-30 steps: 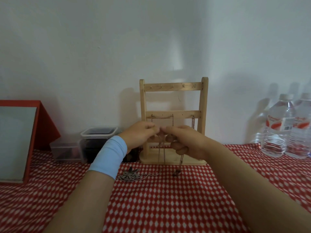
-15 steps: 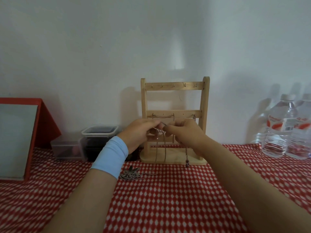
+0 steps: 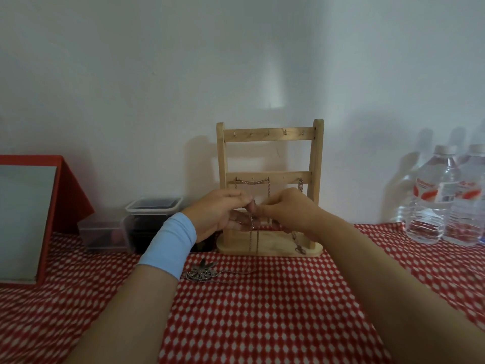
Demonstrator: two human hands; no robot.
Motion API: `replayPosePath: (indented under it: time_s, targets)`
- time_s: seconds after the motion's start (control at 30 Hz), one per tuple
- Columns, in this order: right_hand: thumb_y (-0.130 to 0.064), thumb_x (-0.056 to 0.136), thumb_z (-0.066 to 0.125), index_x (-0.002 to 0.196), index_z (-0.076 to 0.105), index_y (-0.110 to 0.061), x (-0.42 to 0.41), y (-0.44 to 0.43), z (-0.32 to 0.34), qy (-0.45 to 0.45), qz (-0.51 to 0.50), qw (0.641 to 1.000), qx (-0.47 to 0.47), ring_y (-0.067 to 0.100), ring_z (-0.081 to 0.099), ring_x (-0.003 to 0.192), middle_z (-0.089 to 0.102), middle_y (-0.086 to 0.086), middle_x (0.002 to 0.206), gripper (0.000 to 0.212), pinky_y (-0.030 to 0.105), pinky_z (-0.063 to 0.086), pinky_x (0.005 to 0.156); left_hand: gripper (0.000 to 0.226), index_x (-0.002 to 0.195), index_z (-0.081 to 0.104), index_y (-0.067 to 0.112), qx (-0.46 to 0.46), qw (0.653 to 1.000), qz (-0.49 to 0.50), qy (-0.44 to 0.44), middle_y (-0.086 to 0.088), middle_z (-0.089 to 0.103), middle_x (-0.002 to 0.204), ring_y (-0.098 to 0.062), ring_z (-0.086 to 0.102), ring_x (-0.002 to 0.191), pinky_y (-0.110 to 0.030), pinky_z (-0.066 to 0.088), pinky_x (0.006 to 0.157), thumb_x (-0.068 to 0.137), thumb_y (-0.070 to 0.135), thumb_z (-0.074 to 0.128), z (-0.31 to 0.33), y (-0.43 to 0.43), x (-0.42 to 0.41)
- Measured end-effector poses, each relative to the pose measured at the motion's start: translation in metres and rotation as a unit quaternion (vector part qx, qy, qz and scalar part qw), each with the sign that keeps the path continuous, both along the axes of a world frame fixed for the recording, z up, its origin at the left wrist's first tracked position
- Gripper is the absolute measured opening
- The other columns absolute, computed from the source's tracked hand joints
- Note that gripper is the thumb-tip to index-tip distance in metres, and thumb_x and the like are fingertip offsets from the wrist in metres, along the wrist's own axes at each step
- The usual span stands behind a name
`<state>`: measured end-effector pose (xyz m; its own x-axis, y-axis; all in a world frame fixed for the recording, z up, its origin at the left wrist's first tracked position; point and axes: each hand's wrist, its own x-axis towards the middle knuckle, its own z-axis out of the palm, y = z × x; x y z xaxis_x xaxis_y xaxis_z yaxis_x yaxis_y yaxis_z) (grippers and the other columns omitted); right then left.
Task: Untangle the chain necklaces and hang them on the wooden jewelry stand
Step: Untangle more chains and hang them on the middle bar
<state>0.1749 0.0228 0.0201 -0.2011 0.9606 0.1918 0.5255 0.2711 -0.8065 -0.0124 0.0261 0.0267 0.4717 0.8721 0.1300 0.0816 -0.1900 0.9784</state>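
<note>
The wooden jewelry stand (image 3: 270, 137) stands upright against the white wall, with small hooks on its top and middle bars. One chain (image 3: 252, 182) hangs looped on the middle bar, and another short chain (image 3: 300, 185) hangs at its right end. My left hand (image 3: 219, 214) and my right hand (image 3: 286, 210) meet in front of the stand and pinch a thin chain necklace (image 3: 252, 229) that dangles between them; a strand with a pendant (image 3: 300, 248) trails below my right hand. A leaf-pendant necklace (image 3: 203, 270) lies on the cloth.
A red-and-white checked tablecloth (image 3: 262, 311) covers the table. A red-framed box (image 3: 31, 214) sits at the left, clear plastic containers (image 3: 131, 227) stand behind my left wrist, and two water bottles (image 3: 446, 200) stand at the right.
Both hands rose slightly in front of the stand with the chain, lifting its hanging strands off the cloth. The leaf-pendant necklace stayed on the cloth.
</note>
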Motion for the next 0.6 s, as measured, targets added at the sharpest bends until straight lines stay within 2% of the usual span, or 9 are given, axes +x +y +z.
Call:
replayPosePath:
  time_s: [0.07,0.17,0.23,0.3,0.4,0.5,0.6]
  targets:
    - [-0.05,0.082,0.079,0.074,0.081,-0.021,-0.002,-0.002,0.001,0.029,0.013,0.999,0.006,0.006,0.05,0.053,0.067,-0.004,0.062,0.03,0.018,0.043,0.048,0.03,0.077,0.061,0.004,-0.018,0.999,-0.015,-0.028,-0.01,0.065,0.088,-0.026,0.068,0.084,-0.044,0.06,0.081,0.101,0.016,0.047,0.001,-0.001,0.001]
    - [-0.028,0.087,0.08,0.087,0.08,-0.007,0.002,0.001,0.001,0.141,0.022,0.99,0.012,0.005,0.051,0.051,0.066,-0.011,0.056,0.021,0.017,0.045,0.05,0.038,0.066,0.059,0.009,-0.036,0.995,0.002,-0.093,-0.01,0.061,0.089,-0.021,0.063,0.082,-0.046,0.059,0.082,0.101,0.017,0.046,0.003,0.003,-0.001]
    - [-0.026,0.085,0.081,0.095,0.079,0.0,0.007,0.003,0.002,0.185,0.036,0.982,0.0,0.012,0.055,0.06,0.07,-0.002,0.068,0.029,0.023,0.05,0.057,0.04,0.063,0.061,0.012,-0.023,0.993,0.043,-0.109,-0.007,0.06,0.085,-0.018,0.062,0.08,-0.037,0.06,0.074,0.1,0.018,0.047,0.002,0.007,-0.004]
    - [-0.026,0.086,0.08,0.095,0.077,0.001,0.009,0.004,0.001,0.211,0.061,0.975,-0.028,0.015,0.056,0.067,0.07,0.005,0.08,0.029,0.029,0.052,0.065,0.035,0.068,0.058,0.011,-0.026,0.989,0.069,-0.129,-0.003,0.063,0.079,-0.016,0.061,0.076,-0.034,0.057,0.072,0.1,0.018,0.046,0.001,0.009,-0.005]
    - [-0.026,0.093,0.073,0.089,0.078,-0.012,0.009,0.005,-0.001,0.216,0.104,0.966,-0.094,0.014,0.063,0.074,0.077,0.0,0.092,0.015,0.036,0.053,0.079,0.033,0.068,0.051,0.011,-0.055,0.979,0.068,-0.182,-0.003,0.062,0.074,-0.018,0.057,0.071,-0.034,0.05,0.072,0.1,0.019,0.044,0.001,0.009,-0.001]
    - [-0.024,0.097,0.067,0.097,0.076,-0.011,0.01,0.005,-0.002,0.161,0.129,0.971,-0.122,0.017,0.067,0.083,0.077,0.005,0.099,0.015,0.04,0.053,0.091,0.033,0.068,0.051,0.015,-0.043,0.986,0.069,-0.145,0.0,0.057,0.069,-0.014,0.049,0.061,-0.029,0.044,0.064,0.099,0.024,0.044,0.001,0.008,0.004]
    - [-0.016,0.097,0.067,0.085,0.078,-0.015,0.01,0.004,0.0,0.155,0.144,0.971,-0.108,0.017,0.071,0.086,0.077,0.004,0.091,0.016,0.037,0.058,0.095,0.029,0.071,0.054,0.019,0.015,0.995,0.093,-0.039,0.004,0.056,0.065,-0.014,0.046,0.057,-0.024,0.041,0.057,0.099,0.027,0.048,0.0,0.01,0.004]
